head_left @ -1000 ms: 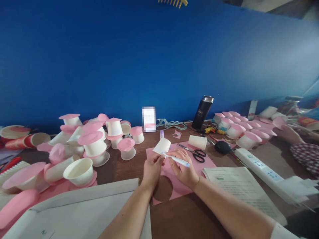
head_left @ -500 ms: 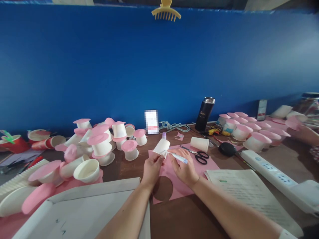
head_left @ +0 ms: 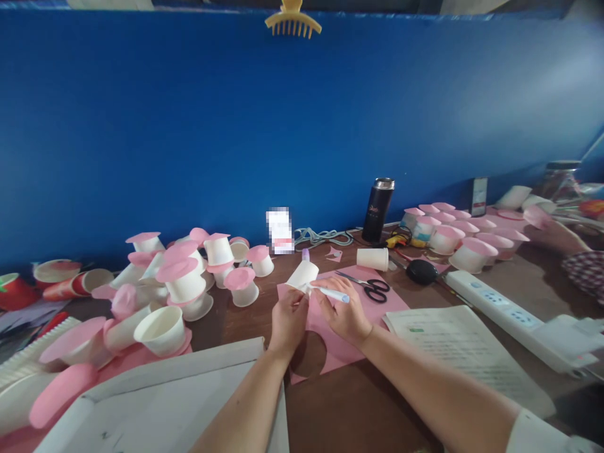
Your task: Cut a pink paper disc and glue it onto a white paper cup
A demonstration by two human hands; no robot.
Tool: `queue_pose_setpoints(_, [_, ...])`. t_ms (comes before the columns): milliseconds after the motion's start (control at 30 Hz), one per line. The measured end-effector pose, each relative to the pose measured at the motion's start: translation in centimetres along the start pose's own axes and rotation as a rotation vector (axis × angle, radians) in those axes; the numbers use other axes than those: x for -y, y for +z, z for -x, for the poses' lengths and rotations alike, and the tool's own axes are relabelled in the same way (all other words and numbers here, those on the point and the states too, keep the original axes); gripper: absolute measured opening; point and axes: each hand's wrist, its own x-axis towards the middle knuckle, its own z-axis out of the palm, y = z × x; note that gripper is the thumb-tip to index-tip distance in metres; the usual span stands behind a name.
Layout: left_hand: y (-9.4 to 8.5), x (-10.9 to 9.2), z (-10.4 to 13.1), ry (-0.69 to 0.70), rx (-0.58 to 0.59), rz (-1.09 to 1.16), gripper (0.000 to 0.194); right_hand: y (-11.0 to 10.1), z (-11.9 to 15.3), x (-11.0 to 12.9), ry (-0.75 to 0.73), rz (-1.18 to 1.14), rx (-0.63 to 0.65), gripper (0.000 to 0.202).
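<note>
Closed on the lower edge of a white paper cup (head_left: 303, 275), my left hand (head_left: 289, 321) is over the pink sheet. The cup is tilted. My right hand (head_left: 343, 313) grips a light blue and white pen (head_left: 334, 294), its tip end at the cup's rim. Beneath both hands lies the pink sheet (head_left: 344, 343), which has a round hole cut near its front left. Black-handled scissors (head_left: 372, 289) rest on it, right of the pen. Behind them a second white cup (head_left: 372, 258) lies on its side.
Cups with pink paper discs (head_left: 182, 280) crowd the left; more (head_left: 474, 251) stand at the right, near another person's arm (head_left: 569, 239). A black bottle (head_left: 378, 209), a power strip (head_left: 500, 311), printed pages (head_left: 465, 352) and a white box lid (head_left: 189, 402) surround the hands.
The view has shifted slightly to the right. Both hands still hold the cup and pen in nearly the same pose; the pen has tilted a little flatter.
</note>
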Motion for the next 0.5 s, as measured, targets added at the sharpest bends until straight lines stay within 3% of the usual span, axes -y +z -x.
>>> queue_pose_setpoints(167, [0.05, 0.04, 0.17, 0.084, 0.003, -0.012, 0.019, -0.12, -0.04, 0.09, -0.056, -0.051, 0.067, 0.016])
queue_pose_setpoints(500, [0.2, 0.5, 0.23, 0.182, 0.016, -0.179, 0.02, -0.14, 0.0, 0.12, -0.051, -0.053, 0.072, 0.016])
